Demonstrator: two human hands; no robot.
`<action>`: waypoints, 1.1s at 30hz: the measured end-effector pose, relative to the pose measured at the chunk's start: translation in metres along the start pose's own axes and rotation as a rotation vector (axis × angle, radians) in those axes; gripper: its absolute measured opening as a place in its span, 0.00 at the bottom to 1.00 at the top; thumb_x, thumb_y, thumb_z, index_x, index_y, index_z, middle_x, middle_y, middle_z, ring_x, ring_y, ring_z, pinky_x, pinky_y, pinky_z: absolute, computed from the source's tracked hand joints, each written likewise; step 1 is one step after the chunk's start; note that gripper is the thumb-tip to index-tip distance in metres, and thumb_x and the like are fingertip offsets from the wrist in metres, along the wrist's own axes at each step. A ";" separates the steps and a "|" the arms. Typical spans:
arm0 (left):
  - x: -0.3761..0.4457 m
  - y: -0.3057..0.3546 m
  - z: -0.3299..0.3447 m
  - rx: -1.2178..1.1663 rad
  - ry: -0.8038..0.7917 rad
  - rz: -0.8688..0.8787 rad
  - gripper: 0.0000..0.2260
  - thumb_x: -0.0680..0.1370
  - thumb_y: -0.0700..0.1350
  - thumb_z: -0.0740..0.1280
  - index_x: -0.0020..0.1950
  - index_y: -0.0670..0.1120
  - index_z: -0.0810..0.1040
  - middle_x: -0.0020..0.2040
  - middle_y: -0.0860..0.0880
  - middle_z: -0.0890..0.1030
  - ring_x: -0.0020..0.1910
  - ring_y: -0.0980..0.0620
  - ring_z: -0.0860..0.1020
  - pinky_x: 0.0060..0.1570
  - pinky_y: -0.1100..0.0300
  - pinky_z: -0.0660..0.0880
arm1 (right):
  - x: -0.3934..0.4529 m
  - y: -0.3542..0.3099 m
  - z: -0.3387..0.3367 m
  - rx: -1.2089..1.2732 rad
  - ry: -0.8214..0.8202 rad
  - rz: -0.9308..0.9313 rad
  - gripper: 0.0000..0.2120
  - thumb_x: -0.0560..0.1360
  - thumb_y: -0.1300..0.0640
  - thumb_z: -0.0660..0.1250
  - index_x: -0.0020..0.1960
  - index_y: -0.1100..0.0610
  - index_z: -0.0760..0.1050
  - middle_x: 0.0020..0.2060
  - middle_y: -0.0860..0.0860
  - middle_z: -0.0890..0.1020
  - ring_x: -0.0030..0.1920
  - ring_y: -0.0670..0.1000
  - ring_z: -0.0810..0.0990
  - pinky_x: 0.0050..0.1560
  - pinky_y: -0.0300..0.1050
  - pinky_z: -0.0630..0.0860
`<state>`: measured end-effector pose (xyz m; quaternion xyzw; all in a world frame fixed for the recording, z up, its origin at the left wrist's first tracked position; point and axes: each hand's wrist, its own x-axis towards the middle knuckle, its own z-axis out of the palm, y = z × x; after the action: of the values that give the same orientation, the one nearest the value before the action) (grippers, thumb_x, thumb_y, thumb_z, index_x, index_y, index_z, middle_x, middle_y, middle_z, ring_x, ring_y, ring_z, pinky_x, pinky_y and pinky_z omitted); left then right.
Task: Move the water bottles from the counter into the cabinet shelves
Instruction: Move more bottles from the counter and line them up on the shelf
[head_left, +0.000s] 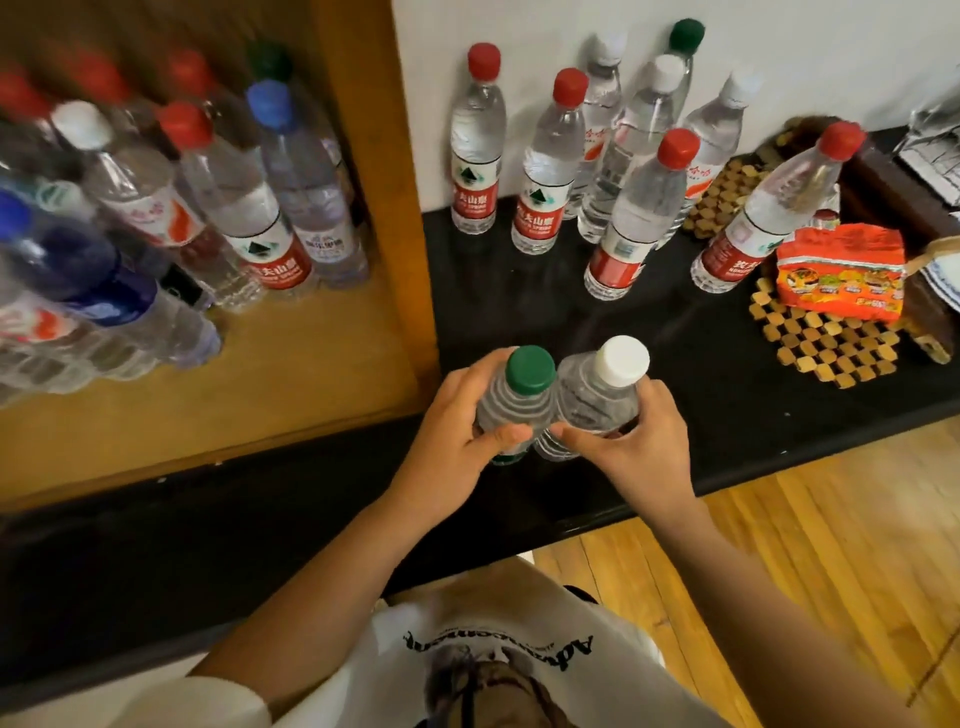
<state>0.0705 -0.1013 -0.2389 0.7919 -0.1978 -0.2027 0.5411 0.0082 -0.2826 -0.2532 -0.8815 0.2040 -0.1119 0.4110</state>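
I have one bottle in each hand: my left hand (451, 435) is curled round the green-capped bottle (517, 402), my right hand (636, 441) round the white-capped bottle (597, 397), the two bottles pressed side by side above the near edge of the black counter (519, 306). Further back on the counter I count eight bottles standing: four red caps, three white and one green, clustered toward the white wall (545, 31), with the rightmost red-capped bottle (769, 208) just beside an orange snack packet (841, 273) lying on a woven mat (831, 345). The strip of counter between my hands and that cluster is bare. To the left, past the wooden cabinet side (379, 171), the cabinet shelf (208, 384) holds a blurred crowd of bottles I cannot count reliably; its front portion is open wood.
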 end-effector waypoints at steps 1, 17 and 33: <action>-0.008 -0.002 -0.007 -0.014 -0.004 -0.005 0.27 0.75 0.46 0.68 0.68 0.61 0.61 0.67 0.52 0.68 0.64 0.67 0.65 0.58 0.81 0.60 | -0.006 -0.004 0.005 -0.015 -0.004 0.001 0.35 0.58 0.41 0.75 0.61 0.50 0.70 0.44 0.34 0.68 0.48 0.32 0.70 0.43 0.28 0.63; -0.081 -0.031 -0.134 -0.188 0.226 -0.041 0.24 0.69 0.50 0.69 0.62 0.61 0.66 0.61 0.60 0.75 0.62 0.65 0.72 0.59 0.71 0.67 | -0.034 -0.107 0.101 0.120 -0.216 -0.175 0.31 0.52 0.40 0.76 0.49 0.28 0.65 0.46 0.35 0.73 0.51 0.31 0.72 0.44 0.31 0.68; -0.033 -0.050 -0.190 -0.204 0.669 -0.009 0.26 0.72 0.39 0.71 0.67 0.41 0.66 0.62 0.43 0.75 0.63 0.47 0.73 0.65 0.49 0.69 | 0.038 -0.177 0.182 0.156 -0.244 -0.169 0.36 0.55 0.52 0.81 0.61 0.52 0.72 0.45 0.36 0.70 0.56 0.46 0.70 0.53 0.41 0.66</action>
<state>0.1494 0.0809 -0.2193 0.7573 0.0152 0.0467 0.6513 0.1556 -0.0739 -0.2320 -0.8679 0.0681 -0.0536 0.4891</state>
